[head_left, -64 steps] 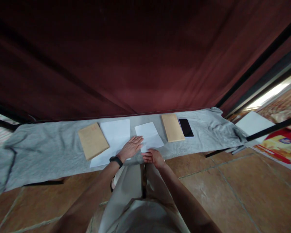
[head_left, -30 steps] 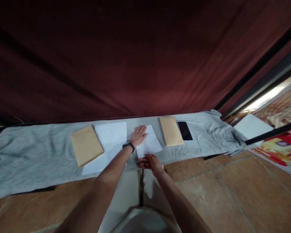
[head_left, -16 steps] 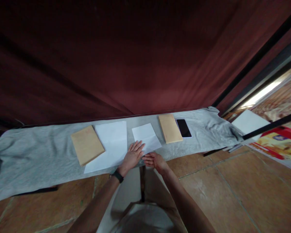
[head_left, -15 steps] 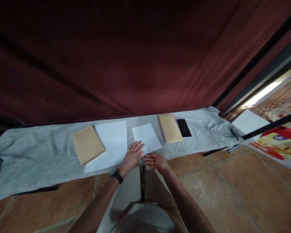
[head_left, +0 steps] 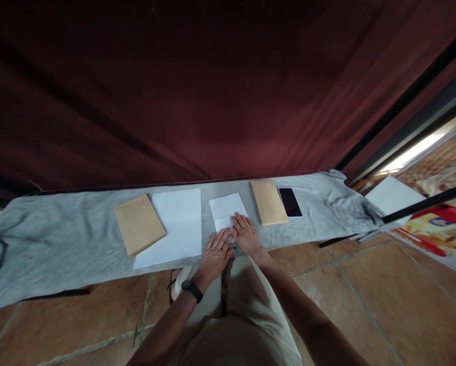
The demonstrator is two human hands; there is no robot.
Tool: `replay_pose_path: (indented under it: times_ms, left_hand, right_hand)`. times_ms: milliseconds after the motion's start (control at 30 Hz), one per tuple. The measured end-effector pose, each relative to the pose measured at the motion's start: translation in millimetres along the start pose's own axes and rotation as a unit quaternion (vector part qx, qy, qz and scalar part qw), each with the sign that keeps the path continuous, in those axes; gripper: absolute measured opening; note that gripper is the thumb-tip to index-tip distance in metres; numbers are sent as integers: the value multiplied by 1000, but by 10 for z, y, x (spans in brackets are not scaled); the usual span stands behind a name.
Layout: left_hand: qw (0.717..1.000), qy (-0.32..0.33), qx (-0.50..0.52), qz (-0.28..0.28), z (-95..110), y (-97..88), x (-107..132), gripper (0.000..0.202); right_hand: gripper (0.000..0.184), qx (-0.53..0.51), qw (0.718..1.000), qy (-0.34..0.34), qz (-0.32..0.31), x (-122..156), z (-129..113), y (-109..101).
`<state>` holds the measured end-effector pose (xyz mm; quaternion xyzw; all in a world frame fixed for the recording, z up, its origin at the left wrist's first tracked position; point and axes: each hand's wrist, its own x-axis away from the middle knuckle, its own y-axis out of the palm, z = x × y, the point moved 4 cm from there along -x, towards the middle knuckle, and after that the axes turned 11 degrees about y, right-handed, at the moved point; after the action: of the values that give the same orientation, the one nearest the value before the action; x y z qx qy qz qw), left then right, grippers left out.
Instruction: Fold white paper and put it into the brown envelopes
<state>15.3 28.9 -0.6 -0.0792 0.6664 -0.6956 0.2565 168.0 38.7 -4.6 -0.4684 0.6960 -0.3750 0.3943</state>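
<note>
A small folded sheet of white paper (head_left: 227, 207) lies on the grey cloth in front of me. My left hand (head_left: 215, 254) rests at its near left corner, fingers stretched out flat. My right hand (head_left: 245, 233) lies flat over the near right part of the paper, fingers extended and close to the left fingertips. The near edge of the paper is partly hidden under both hands. Left of it are larger white sheets (head_left: 182, 218), partly covered by a brown paper packet (head_left: 140, 224). To the right sits a second brown packet (head_left: 269, 202).
A dark-screened phone (head_left: 290, 202) lies beside the right packet. Grey cloth (head_left: 60, 244) covers the narrow bench, with a dark red curtain (head_left: 213, 101) behind it. A red and yellow box (head_left: 437, 231) and a white board (head_left: 393, 195) are at the right, near a black metal bar (head_left: 426, 203).
My right hand has moved from the paper's near edge up onto the paper and flattened, palm down. My left hand has slid slightly nearer to me and right.
</note>
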Motion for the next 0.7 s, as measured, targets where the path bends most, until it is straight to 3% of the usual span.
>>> replay_pose_path:
  times_ms: [233,467,700]
  left_hand:
    - [1000,2,-9,-1,-21,17,-4,51]
    - [1000,-16,11,9,-11,-2,-6,52]
    - [997,-69,27,18,-32,62,-416,56]
  right_hand:
    - [55,72,993,45,86,-85,190,94]
    - [56,92,989,61,101,26,248,92]
    - [55,104,987,59,104,99,243,49]
